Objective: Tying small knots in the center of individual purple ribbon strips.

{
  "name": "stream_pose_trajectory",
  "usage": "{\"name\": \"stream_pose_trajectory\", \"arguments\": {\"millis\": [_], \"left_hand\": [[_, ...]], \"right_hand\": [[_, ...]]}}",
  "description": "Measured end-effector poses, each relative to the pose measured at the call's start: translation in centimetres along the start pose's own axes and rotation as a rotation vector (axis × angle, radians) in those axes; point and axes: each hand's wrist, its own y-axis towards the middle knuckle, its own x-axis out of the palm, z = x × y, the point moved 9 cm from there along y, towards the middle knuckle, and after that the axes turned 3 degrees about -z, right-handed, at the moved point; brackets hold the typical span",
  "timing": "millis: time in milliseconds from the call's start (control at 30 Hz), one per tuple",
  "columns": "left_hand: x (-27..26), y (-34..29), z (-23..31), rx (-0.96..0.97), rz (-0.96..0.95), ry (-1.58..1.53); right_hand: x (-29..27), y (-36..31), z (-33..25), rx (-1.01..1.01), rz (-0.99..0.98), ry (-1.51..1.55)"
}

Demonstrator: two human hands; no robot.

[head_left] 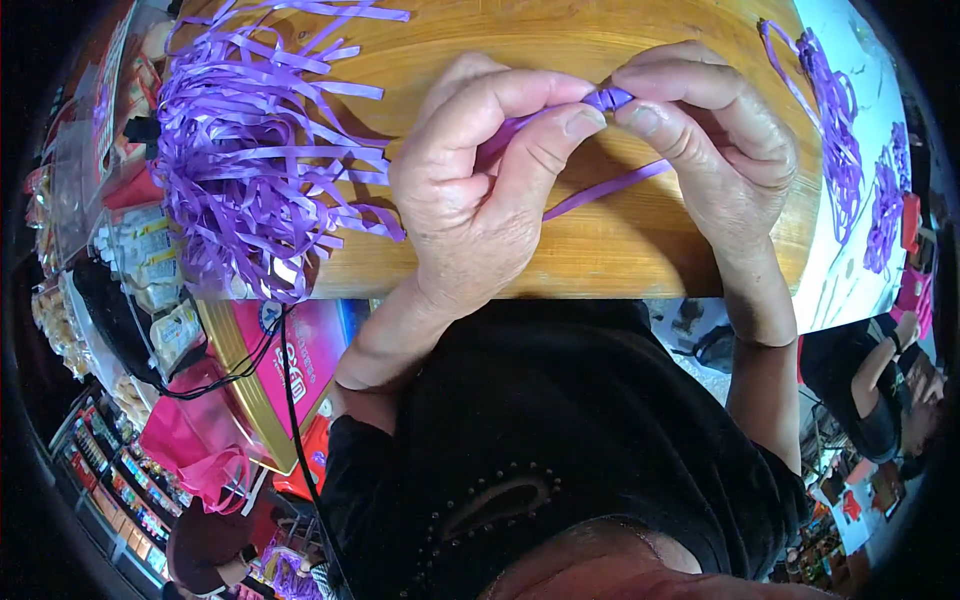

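Over the wooden table (600,265), a purple ribbon (612,99) is pinched between both my hands, folded or knotted into a small bundle at the fingertips. My left hand (490,165) grips it between thumb and forefinger, and part of the ribbon runs back into the palm. My right hand (715,140) pinches the other side of the fold with thumb and forefinger. A loose length of the same ribbon slants below the hands, above the wood. Left of my left hand lies a large heap of cut purple ribbons (240,150), its strands reaching towards my wrist.
At the right, bundles of purple ribbon (835,130) lie on a white marbled surface (815,290). Packaged goods (150,250), a black cable (290,380) and a pink-and-gold box (285,370) crowd the left side. Another person (880,385) sits at the far right.
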Motion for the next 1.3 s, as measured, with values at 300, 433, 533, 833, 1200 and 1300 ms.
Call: {"name": "stream_pose_trajectory", "arguments": {"millis": [300,433,533,833,1200,1300], "left_hand": [[0.1,0.5,-0.6,-0.062,-0.092,0.030],[0.5,0.5,-1.2,-0.039,-0.085,-0.069],[0.5,0.4,-1.5,-0.055,-0.039,-0.119],[0.8,1.2,-1.0,0.002,-0.208,0.054],[0.6,0.1,-1.5,0.002,-0.061,0.025],[0.7,-0.1,-1.3,0.103,-0.067,0.033]], "right_hand": [[0.1,-0.1,0.5,-0.010,-0.042,-0.057],[-0.1,-0.2,0.4,-0.014,-0.007,-0.108],[-0.1,-0.3,0.4,-0.028,-0.015,-0.137],[-0.2,0.2,0.7,-0.026,-0.103,-0.162],[0.4,0.0,0.3,-0.074,-0.114,-0.281],[0.6,0.0,-0.4,-0.125,-0.121,-0.344]]}}
